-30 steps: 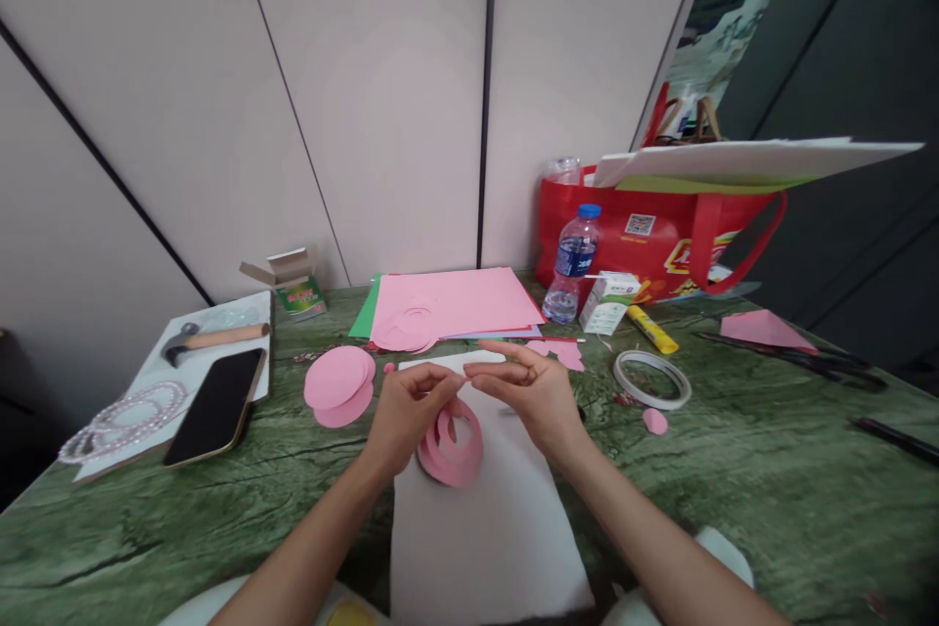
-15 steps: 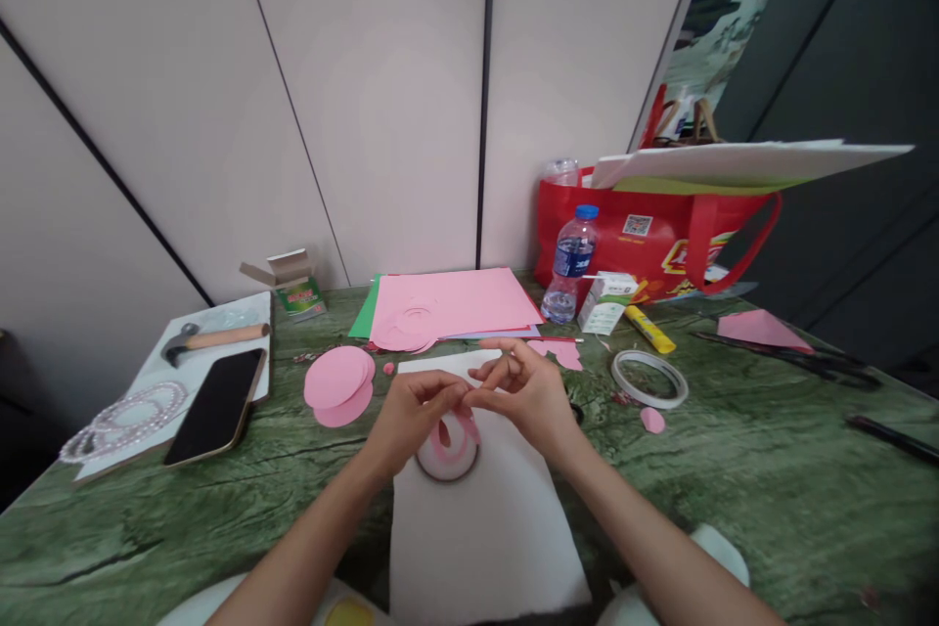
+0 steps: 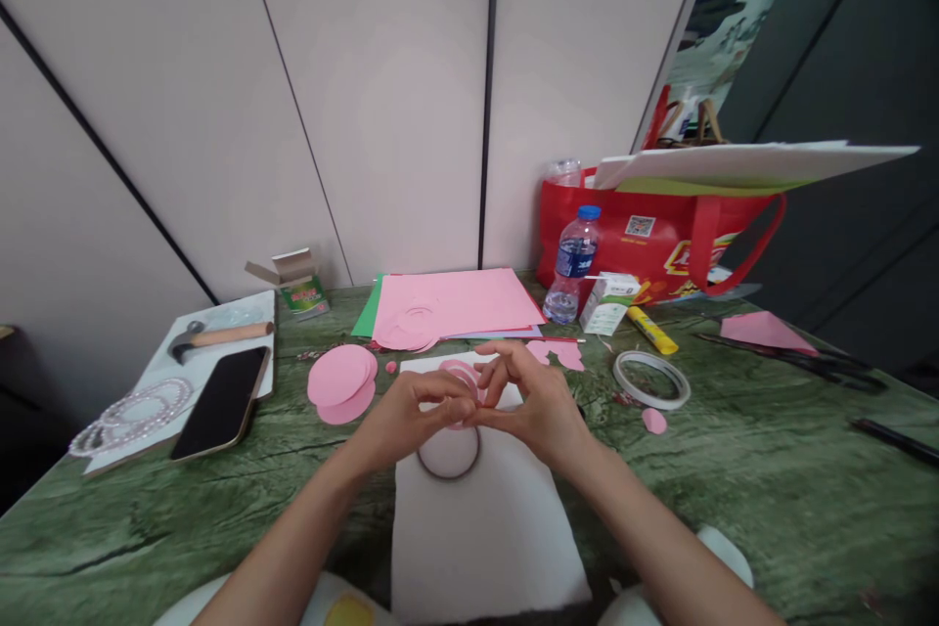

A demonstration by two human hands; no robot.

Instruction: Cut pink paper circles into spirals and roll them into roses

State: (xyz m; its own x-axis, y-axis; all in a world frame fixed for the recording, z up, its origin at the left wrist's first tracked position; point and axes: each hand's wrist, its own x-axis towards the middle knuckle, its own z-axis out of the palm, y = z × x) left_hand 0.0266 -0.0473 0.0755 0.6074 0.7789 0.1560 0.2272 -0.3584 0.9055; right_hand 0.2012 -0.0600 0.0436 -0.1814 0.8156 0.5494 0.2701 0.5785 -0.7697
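Note:
My left hand (image 3: 411, 419) and my right hand (image 3: 532, 403) meet over a white sheet (image 3: 488, 543) in front of me. Both are closed, thumbs and forefingers pinching a curled pink paper strip (image 3: 461, 370). Part of the strip rises behind my fingers, and its pinched section is hidden. Below the fingertips, a dark-edged ring (image 3: 449, 476) lies on the white sheet, its upper part covered by my hands. To the left of my left hand sits a stack of pink paper circles (image 3: 341, 381).
Pink sheets (image 3: 455, 298) lie at the back, near a water bottle (image 3: 576, 264) and a red bag (image 3: 623, 245). On the right are a tape roll (image 3: 682, 391), a glue stick (image 3: 652, 331) and scissors (image 3: 828, 372). A phone (image 3: 220, 406) and a hammer (image 3: 220, 337) rest at left.
The pink strip, which hung in a loop below my fingers over the ring, now curls up behind them. My hands remain together, the left a little lower.

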